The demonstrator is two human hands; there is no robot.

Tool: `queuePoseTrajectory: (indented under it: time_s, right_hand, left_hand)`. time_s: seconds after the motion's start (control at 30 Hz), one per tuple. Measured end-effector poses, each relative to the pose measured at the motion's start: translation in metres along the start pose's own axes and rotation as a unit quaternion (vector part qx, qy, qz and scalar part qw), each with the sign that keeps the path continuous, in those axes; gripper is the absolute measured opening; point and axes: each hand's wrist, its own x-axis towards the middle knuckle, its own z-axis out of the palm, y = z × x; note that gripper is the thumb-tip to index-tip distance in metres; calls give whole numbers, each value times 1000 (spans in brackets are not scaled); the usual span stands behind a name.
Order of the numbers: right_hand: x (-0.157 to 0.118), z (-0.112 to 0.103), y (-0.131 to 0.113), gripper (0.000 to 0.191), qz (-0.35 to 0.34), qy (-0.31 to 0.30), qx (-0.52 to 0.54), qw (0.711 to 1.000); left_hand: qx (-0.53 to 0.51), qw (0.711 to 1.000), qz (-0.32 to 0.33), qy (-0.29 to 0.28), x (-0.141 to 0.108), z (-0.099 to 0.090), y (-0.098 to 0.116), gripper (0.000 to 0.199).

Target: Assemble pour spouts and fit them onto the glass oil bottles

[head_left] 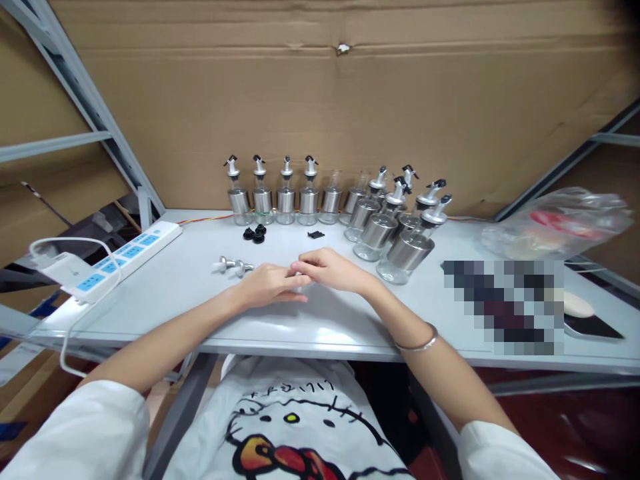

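Above the front part of the grey table (pixel 345 327), my left hand (pixel 273 285) has its fingers stretched out toward the right. My right hand (pixel 330 270) meets it at the fingertips, with its fingers bent over them; whether anything small lies between them is hidden. Silvery spout pieces (pixel 233 265) lie just behind my left hand. Several black stoppers (pixel 255 234) and a small pile of black parts (pixel 316 235) are farther back. Glass bottles with steel sleeves (pixel 309 200) stand in a row, most with spouts; a second group (pixel 404 253) stands to the right.
A white power strip (pixel 133 257) with a plugged-in charger (pixel 67 270) lies at the left. At the right are a clear plastic bag (pixel 555 223), a pixelated patch and a dark flat object (pixel 595 327). Cardboard (pixel 250 87) lines the back between metal shelf posts.
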Motion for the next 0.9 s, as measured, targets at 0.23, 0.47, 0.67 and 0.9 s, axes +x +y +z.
queuePoseTrajectory:
  time_s: [0.23, 0.47, 0.67, 0.9]
  right_hand:
    - [-2, -3, -1, 45, 20, -40, -4, 999]
    - [-3, -6, -8, 35, 34, -29, 13, 999]
    - [-5, -6, -9, 32, 11, 20, 21, 1000]
    - [-5, -11, -8, 32, -20, 70, 14, 997]
  left_hand:
    - [4, 998, 8, -57, 0, 1, 4, 25]
    - [-96, 991, -88, -31, -5, 8, 4, 31]
    - [-82, 988, -127, -21, -1, -11, -7, 49]
    - [179, 900, -339, -210, 7, -36, -57, 35]
